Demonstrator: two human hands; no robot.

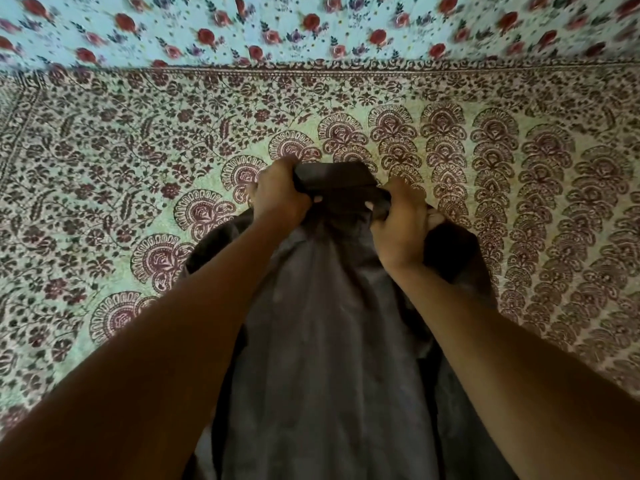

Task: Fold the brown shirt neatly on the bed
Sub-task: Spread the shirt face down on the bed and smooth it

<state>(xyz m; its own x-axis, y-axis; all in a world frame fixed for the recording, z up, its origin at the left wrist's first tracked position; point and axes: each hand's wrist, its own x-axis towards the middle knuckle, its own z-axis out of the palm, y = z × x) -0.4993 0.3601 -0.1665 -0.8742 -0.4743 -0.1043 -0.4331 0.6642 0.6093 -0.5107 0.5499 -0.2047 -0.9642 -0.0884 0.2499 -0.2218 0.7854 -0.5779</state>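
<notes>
The brown shirt (325, 341) hangs lengthwise from the middle of the view down to the bottom edge, its collar end pointing away from me. My left hand (280, 195) is closed on the collar's left side. My right hand (398, 220) grips the collar's right side and shoulder. Both forearms reach in from the bottom corners. The short sleeves spill out to either side just below my hands. The shirt's lower hem is out of view.
The bed is covered with a pale green sheet printed in maroon paisley and flowers (121, 161). Beyond its far border lies a light blue cloth with red roses (311, 26).
</notes>
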